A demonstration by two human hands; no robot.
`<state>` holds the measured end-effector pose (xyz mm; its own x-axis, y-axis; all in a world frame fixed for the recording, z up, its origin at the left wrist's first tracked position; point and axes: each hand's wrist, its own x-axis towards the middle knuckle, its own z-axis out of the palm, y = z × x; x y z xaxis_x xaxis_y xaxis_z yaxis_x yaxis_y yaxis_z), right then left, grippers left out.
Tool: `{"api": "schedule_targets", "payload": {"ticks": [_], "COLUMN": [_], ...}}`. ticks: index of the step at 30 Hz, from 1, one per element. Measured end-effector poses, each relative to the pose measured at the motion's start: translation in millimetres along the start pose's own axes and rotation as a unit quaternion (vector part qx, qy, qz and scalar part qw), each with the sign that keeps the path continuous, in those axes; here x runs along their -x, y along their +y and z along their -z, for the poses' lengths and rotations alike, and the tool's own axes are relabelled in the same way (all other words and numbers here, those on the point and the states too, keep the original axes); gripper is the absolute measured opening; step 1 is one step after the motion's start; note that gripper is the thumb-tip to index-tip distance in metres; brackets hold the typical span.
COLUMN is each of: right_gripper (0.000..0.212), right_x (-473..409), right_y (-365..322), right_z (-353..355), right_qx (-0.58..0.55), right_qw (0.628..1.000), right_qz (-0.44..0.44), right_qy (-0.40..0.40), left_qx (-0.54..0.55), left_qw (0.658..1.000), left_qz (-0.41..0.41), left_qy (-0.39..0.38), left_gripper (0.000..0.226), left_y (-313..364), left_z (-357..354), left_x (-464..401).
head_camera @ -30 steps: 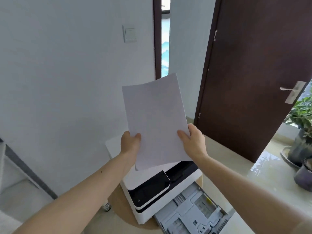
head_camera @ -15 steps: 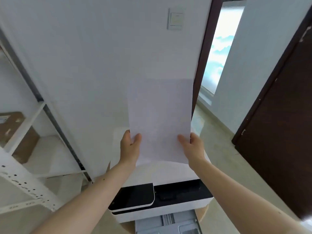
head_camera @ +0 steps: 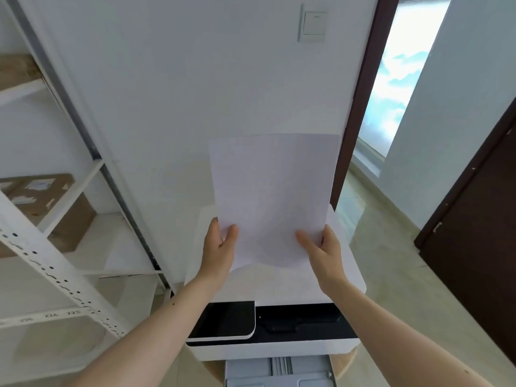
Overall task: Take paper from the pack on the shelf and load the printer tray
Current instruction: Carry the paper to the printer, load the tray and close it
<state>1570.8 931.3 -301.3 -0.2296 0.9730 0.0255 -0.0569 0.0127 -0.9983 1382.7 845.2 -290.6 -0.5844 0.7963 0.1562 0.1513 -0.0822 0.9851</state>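
A thin stack of white paper (head_camera: 272, 196) stands nearly upright above the white printer (head_camera: 276, 286). My left hand (head_camera: 219, 250) pinches its lower left edge and my right hand (head_camera: 324, 251) pinches its lower right edge. The printer has a black control panel (head_camera: 223, 319) at the front. Its grey paper tray (head_camera: 279, 372) is pulled out below, at the bottom edge of the view, and no paper shows in the visible part. Brown paper packs (head_camera: 39, 196) lie on the white shelf (head_camera: 55, 263) at the left.
The printer stands on a round wooden stand (head_camera: 347, 361) against the white wall. A dark door (head_camera: 474, 247) is at the right and a doorway opening (head_camera: 396, 79) at the back right. A light switch (head_camera: 312, 23) sits on the wall.
The view has swung left from the dark door toward the shelf and now faces the printer square on. Both hands still hold the paper upright, now centred over the printer.
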Motion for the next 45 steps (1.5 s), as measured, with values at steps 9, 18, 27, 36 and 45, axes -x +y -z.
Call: {"api": "schedule_targets", "payload": {"ticks": [9,18,27,36,45], "right_gripper": [0.042,0.041,0.048,0.044,0.040], "right_x": [2,0,23,81,143], "right_y": [11,0,-14,-4,27], "right_z": [4,2,10,28,66], "right_qx": [0.001,0.019,0.128,0.160,0.192], "right_qw": [1.000,0.999,0.989,0.981,0.972], "right_qz": [-0.017,-0.022,-0.046,-0.102,-0.133], "right_qy": [0.024,0.032,0.057,0.043,0.013], "left_qx": [0.007,-0.011,0.031,0.049,0.034], "left_qw": [0.999,0.999,0.991,0.969,0.965], "left_qz": [0.048,0.053,0.128,0.227,0.257], "left_qy": [-0.022,-0.006,-0.035,-0.086,-0.032], "left_gripper": [0.012,0.016,0.023,0.025,0.029], "left_y": [-23,-12,3,-9,-25], "left_z": [0,-2,16,23,13], "left_x": [16,12,25,86,172]}}
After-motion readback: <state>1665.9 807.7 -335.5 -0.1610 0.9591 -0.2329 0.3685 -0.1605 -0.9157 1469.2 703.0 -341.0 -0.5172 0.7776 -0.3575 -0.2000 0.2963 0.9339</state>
